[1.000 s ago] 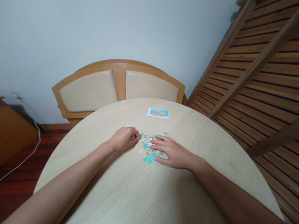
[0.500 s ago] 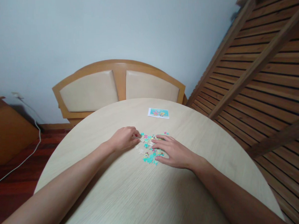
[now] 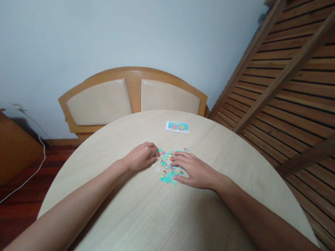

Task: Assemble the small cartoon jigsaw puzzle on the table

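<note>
Puzzle pieces (image 3: 166, 165), a loose heap of small turquoise, cream and pink shapes, lie near the middle of a round, pale wooden table (image 3: 149, 221), between the person's two hands. The heap is kept together in one patch, presumably so that both hands can reach every piece without shifting the arms.

The left hand (image 3: 141, 156) rests at the heap's left edge, its fingers (image 3: 153, 152) curled and drawn together at the tips, which touch the nearest cream pieces. Whether a piece is pinched between them cannot be told; the tips hide that spot.

The right hand (image 3: 195, 170) lies palm down on the right side of the heap. Its fingers (image 3: 177, 159) are stretched out, slightly spread and pressed flat onto the pieces, clamped on nothing. Several pieces lie under them; others show just beyond the fingertips and beside the thumb. The flat hand appears to steady or spread the pieces rather than to lift one.

A small printed card (image 3: 177, 126), showing a picture in the same turquoise tones, lies flat on the far part of the table, well apart from the heap and from both hands. It faces the person, probably as the picture to work from.

Beyond the table stands a wooden headboard (image 3: 132, 95) with two cream pads, against a pale wall. A slatted wooden frame (image 3: 294, 77) leans at the right.
</note>
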Available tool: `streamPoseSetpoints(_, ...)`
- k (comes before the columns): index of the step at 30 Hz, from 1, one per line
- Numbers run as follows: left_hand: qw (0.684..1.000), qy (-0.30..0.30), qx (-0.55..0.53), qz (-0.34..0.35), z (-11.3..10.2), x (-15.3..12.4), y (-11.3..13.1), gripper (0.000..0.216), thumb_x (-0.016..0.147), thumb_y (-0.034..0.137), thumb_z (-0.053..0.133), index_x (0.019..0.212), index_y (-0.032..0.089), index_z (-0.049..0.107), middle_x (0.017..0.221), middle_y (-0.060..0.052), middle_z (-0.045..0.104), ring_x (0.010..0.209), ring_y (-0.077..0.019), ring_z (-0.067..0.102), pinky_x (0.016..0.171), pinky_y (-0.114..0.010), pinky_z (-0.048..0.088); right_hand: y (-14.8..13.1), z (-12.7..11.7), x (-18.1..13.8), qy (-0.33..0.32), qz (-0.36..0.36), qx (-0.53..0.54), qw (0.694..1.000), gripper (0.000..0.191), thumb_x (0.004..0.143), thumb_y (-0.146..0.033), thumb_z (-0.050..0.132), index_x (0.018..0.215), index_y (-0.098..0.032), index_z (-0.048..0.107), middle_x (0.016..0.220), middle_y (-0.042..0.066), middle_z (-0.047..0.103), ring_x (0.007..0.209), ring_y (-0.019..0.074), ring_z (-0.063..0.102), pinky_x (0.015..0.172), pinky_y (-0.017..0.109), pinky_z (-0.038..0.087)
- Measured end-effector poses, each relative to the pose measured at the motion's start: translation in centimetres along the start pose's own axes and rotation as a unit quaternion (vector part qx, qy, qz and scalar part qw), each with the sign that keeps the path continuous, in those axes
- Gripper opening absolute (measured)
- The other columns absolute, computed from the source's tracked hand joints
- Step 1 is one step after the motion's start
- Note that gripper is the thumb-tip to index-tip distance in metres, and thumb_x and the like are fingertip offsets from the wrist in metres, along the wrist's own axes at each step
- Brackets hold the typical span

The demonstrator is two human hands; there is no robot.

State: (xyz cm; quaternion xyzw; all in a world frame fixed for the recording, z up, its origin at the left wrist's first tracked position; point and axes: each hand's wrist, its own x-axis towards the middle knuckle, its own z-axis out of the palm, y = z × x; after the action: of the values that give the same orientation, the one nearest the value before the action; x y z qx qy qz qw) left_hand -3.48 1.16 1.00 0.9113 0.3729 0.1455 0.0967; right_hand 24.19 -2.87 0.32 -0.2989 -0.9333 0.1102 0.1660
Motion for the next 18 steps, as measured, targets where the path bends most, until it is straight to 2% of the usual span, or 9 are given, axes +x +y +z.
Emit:
streamPoseSetpoints(4,1.0,0.0,-0.004,0.019,0.09,0.1,0.09,0.024,0.093,0.022,0.06,0.114,0.018,0.07,0.11,-0.011,0.068,0.103,-0.0231,0.061,0.094,-0.038,0.048,0.09,0.1,-0.01,-0.001,-0.002,0.007,1.0,0.038,0.092,-0.045,0.062,0.124,-0.024,0.064,0.141,0.009,0.06,0.139,0.0291,0.045,0.115,0.053,0.036)
streamPoseSetpoints(18,0.998,-0.007,-0.012,0.059,0.12,0.06,0.27,0.017,0.096,0.023,0.056,0.105,0.018,0.07,0.103,-0.009,0.068,0.099,-0.0215,0.061,0.091,-0.036,0.047,0.13,0.03,-0.01,0.002,-0.008,0.018,1.0,0.046,0.093,-0.045,0.061,0.134,-0.023,0.059,0.137,0.009,0.063,0.137,0.0281,0.047,0.115,0.049,0.037)
